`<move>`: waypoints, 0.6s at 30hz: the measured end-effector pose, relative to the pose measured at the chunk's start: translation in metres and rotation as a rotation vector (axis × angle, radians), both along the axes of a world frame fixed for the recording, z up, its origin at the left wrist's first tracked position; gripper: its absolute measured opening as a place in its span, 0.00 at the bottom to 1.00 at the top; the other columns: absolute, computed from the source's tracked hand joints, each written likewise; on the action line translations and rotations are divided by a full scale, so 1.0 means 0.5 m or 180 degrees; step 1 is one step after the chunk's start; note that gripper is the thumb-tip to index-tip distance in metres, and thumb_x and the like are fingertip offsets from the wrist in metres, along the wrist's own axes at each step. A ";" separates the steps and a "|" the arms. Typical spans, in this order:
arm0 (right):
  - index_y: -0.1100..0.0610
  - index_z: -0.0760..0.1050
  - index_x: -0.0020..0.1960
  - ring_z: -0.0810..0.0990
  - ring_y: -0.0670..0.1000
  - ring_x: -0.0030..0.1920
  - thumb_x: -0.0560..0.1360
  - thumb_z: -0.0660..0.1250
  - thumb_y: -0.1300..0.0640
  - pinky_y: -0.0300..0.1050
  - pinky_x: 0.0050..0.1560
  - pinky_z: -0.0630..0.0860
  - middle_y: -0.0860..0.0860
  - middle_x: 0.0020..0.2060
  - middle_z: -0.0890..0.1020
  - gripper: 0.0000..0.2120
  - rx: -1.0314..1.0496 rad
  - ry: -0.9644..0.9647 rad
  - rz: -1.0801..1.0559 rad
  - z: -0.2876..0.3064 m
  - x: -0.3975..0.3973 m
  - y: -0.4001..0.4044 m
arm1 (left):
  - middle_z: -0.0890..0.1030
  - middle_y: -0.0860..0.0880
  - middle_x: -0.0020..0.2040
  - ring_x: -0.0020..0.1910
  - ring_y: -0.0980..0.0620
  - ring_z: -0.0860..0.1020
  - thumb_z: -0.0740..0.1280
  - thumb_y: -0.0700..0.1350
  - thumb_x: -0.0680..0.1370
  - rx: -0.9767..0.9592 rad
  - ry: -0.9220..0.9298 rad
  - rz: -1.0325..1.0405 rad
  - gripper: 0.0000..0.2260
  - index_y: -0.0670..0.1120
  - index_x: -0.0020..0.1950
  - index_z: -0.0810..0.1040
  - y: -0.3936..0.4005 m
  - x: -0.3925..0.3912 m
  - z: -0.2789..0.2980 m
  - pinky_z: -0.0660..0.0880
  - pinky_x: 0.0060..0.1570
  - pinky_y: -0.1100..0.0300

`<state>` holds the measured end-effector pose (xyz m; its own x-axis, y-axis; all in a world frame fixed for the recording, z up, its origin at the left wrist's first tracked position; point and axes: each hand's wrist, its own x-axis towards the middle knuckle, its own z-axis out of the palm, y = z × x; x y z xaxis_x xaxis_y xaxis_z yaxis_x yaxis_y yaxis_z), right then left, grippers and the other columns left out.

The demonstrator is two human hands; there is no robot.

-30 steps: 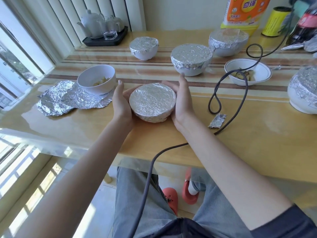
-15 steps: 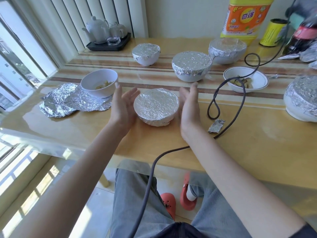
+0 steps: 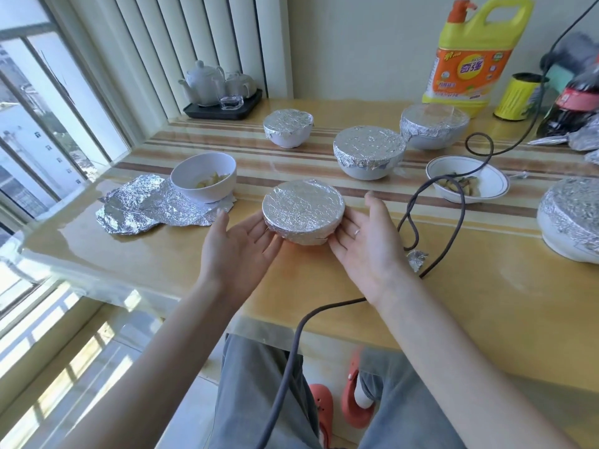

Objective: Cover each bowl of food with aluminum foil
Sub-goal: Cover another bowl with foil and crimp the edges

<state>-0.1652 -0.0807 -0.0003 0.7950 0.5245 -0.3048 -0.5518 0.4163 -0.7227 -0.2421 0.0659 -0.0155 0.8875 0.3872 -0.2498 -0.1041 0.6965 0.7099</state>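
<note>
The glossy yellow striped bench (image 3: 486, 286) carries seven bowls. Five are already sealed: the large foil-capped white bowl at the right edge (image 3: 572, 218), three foil-capped white bowls along the far side (image 3: 369, 152) and the small round bowl wrapped all over in foil near the middle (image 3: 303, 212). That last one is what has just changed. A second ago both palms were clamped against its sides, half a second ago they had sprung apart, and now the left hand (image 3: 238, 246) and right hand (image 3: 366, 241) lie palm-up with straight fingers flanking it, holding nothing; whether the fingertips touch the foil skirt is hard to tell from this angle. I judge this bowl finished.

Two remain uncovered: the white deep bowl of pale food at the left (image 3: 204, 176), sitting on the crumpled loose sheet of aluminium foil (image 3: 146, 205), and the shallow white rimmed dish at the right (image 3: 468, 178), crossed by the dark grey cable (image 3: 453, 222). The left bowl, with foil ready beneath it, looks like the next job.
</note>
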 end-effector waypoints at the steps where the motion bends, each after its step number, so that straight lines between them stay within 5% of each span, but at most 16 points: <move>1: 0.61 0.67 0.72 0.72 0.50 0.68 0.82 0.51 0.44 0.47 0.71 0.66 0.54 0.68 0.74 0.26 -0.0004 -0.0063 0.0035 0.009 0.008 0.002 | 0.78 0.41 0.65 0.67 0.47 0.75 0.45 0.59 0.83 0.0043 -0.0042 -0.0013 0.31 0.35 0.70 0.69 0.002 0.009 0.011 0.68 0.68 0.53; 9: 0.61 0.73 0.65 0.78 0.49 0.52 0.80 0.55 0.48 0.41 0.60 0.74 0.52 0.48 0.81 0.21 0.0091 -0.0440 -0.0194 0.153 0.193 0.047 | 0.75 0.38 0.67 0.66 0.42 0.74 0.46 0.59 0.84 0.0319 -0.0400 -0.0031 0.30 0.37 0.72 0.66 0.039 0.213 0.176 0.69 0.68 0.48; 14: 0.57 0.72 0.58 0.77 0.49 0.39 0.80 0.54 0.50 0.35 0.27 0.75 0.52 0.40 0.78 0.15 -0.0160 -0.0441 -0.0428 0.207 0.379 0.081 | 0.74 0.39 0.68 0.65 0.42 0.75 0.46 0.58 0.84 0.0324 -0.0163 0.0044 0.29 0.37 0.75 0.63 0.056 0.421 0.211 0.70 0.67 0.47; 18: 0.57 0.72 0.53 0.76 0.51 0.38 0.81 0.51 0.49 0.39 0.26 0.74 0.54 0.40 0.77 0.15 -0.0517 -0.0255 -0.0210 0.191 0.513 0.095 | 0.77 0.42 0.61 0.60 0.47 0.75 0.46 0.59 0.83 0.0411 0.0141 0.0001 0.28 0.37 0.60 0.73 0.056 0.560 0.165 0.69 0.65 0.54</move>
<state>0.0911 -0.0330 0.0953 0.8511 0.4194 -0.3157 -0.4652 0.3239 -0.8239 0.0379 0.0939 0.0672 0.8766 0.4189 -0.2368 -0.0708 0.5991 0.7975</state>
